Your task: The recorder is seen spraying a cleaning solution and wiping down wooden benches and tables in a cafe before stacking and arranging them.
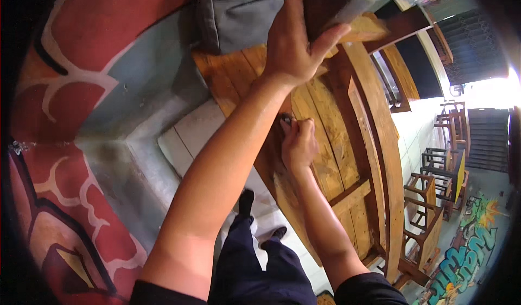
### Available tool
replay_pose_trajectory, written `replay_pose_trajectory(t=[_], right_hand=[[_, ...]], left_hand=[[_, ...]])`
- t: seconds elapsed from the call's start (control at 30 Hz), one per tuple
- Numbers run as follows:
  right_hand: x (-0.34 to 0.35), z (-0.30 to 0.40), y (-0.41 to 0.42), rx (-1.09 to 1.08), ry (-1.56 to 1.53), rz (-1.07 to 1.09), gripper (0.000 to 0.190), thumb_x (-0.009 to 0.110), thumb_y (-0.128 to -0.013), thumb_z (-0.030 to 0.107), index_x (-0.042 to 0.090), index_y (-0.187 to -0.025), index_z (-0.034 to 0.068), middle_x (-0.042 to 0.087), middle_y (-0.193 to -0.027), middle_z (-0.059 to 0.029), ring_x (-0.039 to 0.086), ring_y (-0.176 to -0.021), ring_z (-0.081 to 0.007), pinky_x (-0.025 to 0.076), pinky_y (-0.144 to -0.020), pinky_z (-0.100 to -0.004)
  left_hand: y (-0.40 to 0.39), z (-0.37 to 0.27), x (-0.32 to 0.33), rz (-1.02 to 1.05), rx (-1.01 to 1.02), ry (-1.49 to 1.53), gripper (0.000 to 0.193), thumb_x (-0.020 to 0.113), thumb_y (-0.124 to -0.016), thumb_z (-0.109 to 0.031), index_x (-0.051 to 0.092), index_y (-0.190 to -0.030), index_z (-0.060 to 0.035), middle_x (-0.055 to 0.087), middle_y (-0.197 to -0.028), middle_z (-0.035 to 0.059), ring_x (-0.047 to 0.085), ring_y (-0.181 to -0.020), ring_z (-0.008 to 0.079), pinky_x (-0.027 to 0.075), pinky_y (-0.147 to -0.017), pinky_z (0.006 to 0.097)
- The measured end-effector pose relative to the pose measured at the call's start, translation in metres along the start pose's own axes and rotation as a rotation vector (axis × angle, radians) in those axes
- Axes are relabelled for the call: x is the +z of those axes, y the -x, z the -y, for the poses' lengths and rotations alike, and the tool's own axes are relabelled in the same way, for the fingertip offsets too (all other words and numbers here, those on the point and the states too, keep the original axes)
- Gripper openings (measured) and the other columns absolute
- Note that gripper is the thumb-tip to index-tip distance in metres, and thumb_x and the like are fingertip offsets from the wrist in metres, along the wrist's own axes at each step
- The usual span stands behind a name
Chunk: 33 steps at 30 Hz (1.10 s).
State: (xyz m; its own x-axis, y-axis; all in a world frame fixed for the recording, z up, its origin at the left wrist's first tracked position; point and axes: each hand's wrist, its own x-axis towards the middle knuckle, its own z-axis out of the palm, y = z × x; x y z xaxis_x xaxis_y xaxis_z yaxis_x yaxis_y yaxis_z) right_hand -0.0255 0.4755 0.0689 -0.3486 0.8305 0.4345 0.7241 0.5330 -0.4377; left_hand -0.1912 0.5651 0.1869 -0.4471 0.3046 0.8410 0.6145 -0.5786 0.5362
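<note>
My left hand (291,40) is raised over the far part of a wooden plank counter (317,113) and grips a dark rectangular block (327,5). The block is blurred, and its material is hard to make out. Lower down, my right hand (300,146) is curled close to the planks, its fingers around a small dark object (286,118). Most of that object is hidden by the fingers, so I cannot tell what it is. Beyond my left hand, a grey fabric bag (240,15) sits at the counter's far end.
A red and grey painted wall (97,89) meets a concrete ledge (146,174) on the left. Along the counter's right side runs a raised wooden beam (386,142). Several wooden stools (423,182) stand farther right on white floor tiles, near a graffiti wall (464,260).
</note>
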Motion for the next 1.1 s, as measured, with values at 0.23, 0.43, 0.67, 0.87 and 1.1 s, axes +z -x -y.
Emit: replay_pose_trajectory(t=[0.23, 0.43, 0.67, 0.87, 1.1], right_hand=[[0.012, -0.002, 0.001, 0.018, -0.017, -0.100, 0.012, 0.055, -0.094, 0.014, 0.047, -0.089, 0.006, 0.055, -0.082, -0.0155, 0.057, -0.062, -0.0396, 0.043, -0.052, -0.0472], [-0.015, 0.003, -0.003, 0.222, -0.111, -0.099, 0.011, 0.056, -0.093, 0.016, 0.051, -0.093, 0.006, 0.055, -0.085, -0.0174, 0.057, -0.068, -0.0417, 0.044, -0.056, -0.0468], [-0.001, 0.000, -0.009, 0.125, -0.031, 0.057, 0.014, 0.052, -0.095, 0.019, 0.048, -0.089, 0.007, 0.055, -0.088, -0.0156, 0.056, -0.071, -0.0418, 0.043, -0.058, -0.0490], [0.008, -0.011, 0.002, 0.122, -0.096, -0.111, 0.013, 0.054, -0.094, 0.016, 0.049, -0.089, 0.006, 0.056, -0.085, -0.0168, 0.056, -0.068, -0.0419, 0.042, -0.053, -0.0486], [-0.036, -0.013, 0.017, 0.191, -0.115, 0.072, 0.012, 0.055, -0.094, 0.015, 0.050, -0.090, 0.004, 0.057, -0.086, -0.0177, 0.057, -0.071, -0.0396, 0.045, -0.061, -0.0422]], left_hand=[[-0.003, 0.000, 0.001, 0.000, -0.004, 0.042, 0.059, 0.071, -0.084, -0.037, 0.043, -0.121, 0.0000, 0.064, -0.100, 0.0170, 0.065, -0.089, 0.0305, 0.050, -0.077, 0.0371], [0.003, 0.005, -0.003, 0.067, -0.145, 0.116, 0.065, 0.075, -0.080, -0.039, 0.044, -0.122, 0.0000, 0.062, -0.104, 0.0192, 0.062, -0.092, 0.0357, 0.050, -0.078, 0.0411], [0.003, 0.002, -0.005, 0.076, -0.156, 0.124, 0.066, 0.074, -0.080, -0.040, 0.043, -0.123, -0.0004, 0.061, -0.106, 0.0204, 0.061, -0.096, 0.0363, 0.049, -0.081, 0.0411], [-0.001, -0.001, 0.002, 0.039, -0.097, 0.089, 0.066, 0.072, -0.082, -0.042, 0.042, -0.124, -0.0005, 0.060, -0.109, 0.0211, 0.061, -0.098, 0.0369, 0.049, -0.082, 0.0414], [-0.010, -0.006, -0.023, 0.231, -0.129, -0.008, 0.057, 0.059, -0.093, -0.043, 0.037, -0.124, -0.0013, 0.063, -0.106, 0.0192, 0.064, -0.097, 0.0321, 0.049, -0.081, 0.0378]])
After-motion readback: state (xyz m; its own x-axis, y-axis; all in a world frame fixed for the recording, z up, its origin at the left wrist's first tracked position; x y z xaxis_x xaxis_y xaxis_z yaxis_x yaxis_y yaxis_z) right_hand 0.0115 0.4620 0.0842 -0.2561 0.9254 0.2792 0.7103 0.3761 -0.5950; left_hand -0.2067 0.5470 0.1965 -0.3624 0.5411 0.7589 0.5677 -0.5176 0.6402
